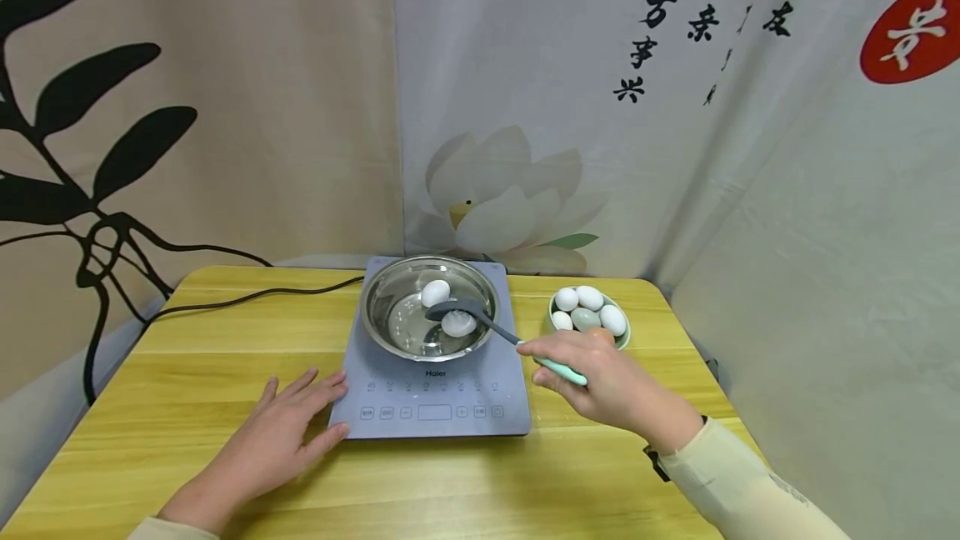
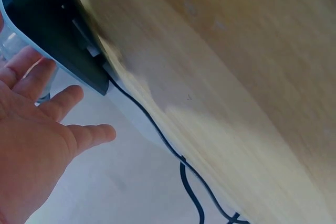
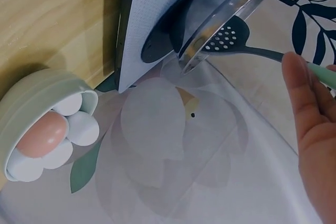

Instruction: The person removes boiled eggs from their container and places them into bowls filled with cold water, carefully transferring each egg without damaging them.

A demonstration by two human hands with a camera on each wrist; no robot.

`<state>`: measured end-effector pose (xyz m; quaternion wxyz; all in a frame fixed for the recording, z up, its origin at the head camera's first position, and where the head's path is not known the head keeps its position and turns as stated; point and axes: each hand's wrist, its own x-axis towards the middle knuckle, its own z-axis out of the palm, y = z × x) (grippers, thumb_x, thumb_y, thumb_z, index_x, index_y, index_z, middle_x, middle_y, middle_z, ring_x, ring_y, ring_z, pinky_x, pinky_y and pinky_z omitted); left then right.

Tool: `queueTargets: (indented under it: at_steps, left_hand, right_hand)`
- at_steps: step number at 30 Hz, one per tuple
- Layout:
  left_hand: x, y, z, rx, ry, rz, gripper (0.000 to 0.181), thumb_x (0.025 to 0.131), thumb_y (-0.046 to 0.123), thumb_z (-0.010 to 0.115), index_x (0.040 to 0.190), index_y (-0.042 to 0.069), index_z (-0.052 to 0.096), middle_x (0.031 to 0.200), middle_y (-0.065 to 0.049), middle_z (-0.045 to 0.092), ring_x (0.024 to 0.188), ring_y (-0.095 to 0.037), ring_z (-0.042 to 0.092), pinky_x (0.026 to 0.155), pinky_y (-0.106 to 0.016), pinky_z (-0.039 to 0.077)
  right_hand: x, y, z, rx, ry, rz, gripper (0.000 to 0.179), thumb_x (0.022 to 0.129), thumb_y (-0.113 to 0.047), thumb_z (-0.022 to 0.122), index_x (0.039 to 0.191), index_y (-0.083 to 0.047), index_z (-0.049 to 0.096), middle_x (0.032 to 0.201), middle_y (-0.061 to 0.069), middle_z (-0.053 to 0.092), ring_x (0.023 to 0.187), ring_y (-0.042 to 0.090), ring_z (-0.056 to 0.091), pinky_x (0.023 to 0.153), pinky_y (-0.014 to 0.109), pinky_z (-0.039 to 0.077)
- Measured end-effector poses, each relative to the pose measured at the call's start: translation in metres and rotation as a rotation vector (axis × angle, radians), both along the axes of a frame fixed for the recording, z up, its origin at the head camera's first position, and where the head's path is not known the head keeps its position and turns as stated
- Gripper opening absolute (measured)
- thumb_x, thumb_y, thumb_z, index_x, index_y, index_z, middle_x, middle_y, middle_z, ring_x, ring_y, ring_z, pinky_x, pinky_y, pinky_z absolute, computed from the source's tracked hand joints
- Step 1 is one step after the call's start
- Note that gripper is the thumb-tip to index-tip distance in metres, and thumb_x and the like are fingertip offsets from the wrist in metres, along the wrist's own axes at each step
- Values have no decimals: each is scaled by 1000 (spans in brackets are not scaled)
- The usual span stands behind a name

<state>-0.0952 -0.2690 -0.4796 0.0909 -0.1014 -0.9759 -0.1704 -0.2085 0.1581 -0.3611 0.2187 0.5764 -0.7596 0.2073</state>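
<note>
My right hand (image 1: 600, 377) grips the mint-green handle of a grey slotted spoon (image 1: 498, 330). In the right wrist view, holes show in the head of the slotted spoon (image 3: 228, 38) at the bowl's rim. A steel bowl (image 1: 390, 327) stands on a grey induction cooker (image 1: 431, 398). Two white eggs are in it: one egg (image 1: 435, 292) farther back, and another egg (image 1: 458, 324) beside the spoon head, partly covered by it. My left hand (image 1: 277, 432) has its fingers spread, and the fingertips touch the cooker's left edge.
A pale green bowl (image 1: 551, 307) holding several white eggs, a greenish egg and a pinkish egg stands right of the cooker, partly behind my right hand. A black cord (image 1: 255, 297) runs left from the cooker across the wooden table (image 1: 600, 482). Printed curtains (image 1: 525, 40) hang behind.
</note>
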Motion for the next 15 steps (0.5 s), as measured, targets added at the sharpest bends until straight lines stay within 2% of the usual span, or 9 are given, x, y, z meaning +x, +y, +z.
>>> queueTargets:
  at_steps: [3,7,12,15]
  left_hand:
    - [-1,0,0,2,-4,-2,57,98,51,75,143,16,69,157,0,61,147,-47,52,112,-89,28]
    - [-1,0,0,-1,-12,-1,57,98,52,74,143,16,69,158,-1,60,148,-48,51,113,-89,28]
    - [-1,0,-1,-5,-13,2,58,98,52,74,143,17,69,158,0,60,148,-47,50,113,-89,27]
    - [-1,0,-2,1,-13,4,58,98,52,74,143,17,69,158,0,60,148,-47,50,113,-89,27]
  right_hand:
    - [9,5,0,12,-48,-16,41,113,-40,49,130,-11,73,121,-2,79,107,14,74,90,27,52]
    - [15,9,0,-19,-120,38,38,113,-34,53,129,-6,72,122,3,79,108,16,75,97,21,58]
    - [16,6,-4,-107,-217,120,36,112,-28,55,127,0,72,115,7,79,98,17,77,92,19,61]
    - [16,1,-10,-182,-305,154,29,110,-18,60,125,3,72,110,9,79,93,20,77,89,19,62]
